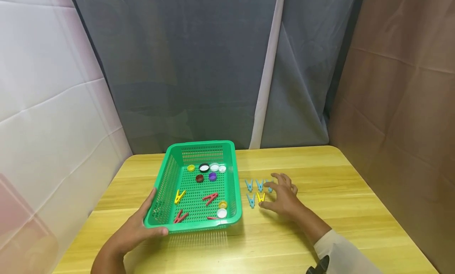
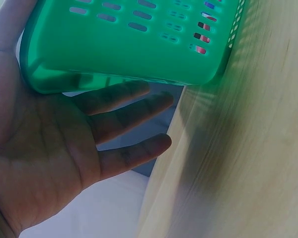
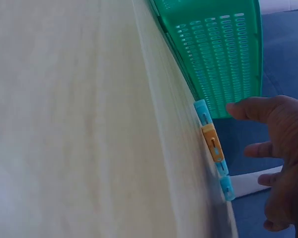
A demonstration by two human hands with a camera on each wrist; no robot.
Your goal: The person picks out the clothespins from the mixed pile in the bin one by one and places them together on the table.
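The left hand [image 1: 134, 228] grips the green basket [image 1: 193, 226] at its near-left corner while, right of the basket, I observe the right hand [image 1: 284, 197] released, fingers spread near the yellow clip [image 1: 261, 199].

There are nine clips [image 1: 260, 188], eight caps [image 1: 212, 177] and one green basket [image 1: 237, 187].

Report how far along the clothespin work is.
Apparently done: four blue clothespins and a yellow clothespin lie in two rows on the table. In hand: the right hand is poised at that yellow one, apparently gripping nothing; the left hand touches the near left corner of the green basket. Probably left, if pins are coming out: another yellow clothespin and at least three red clothespins, inside alongside caps.
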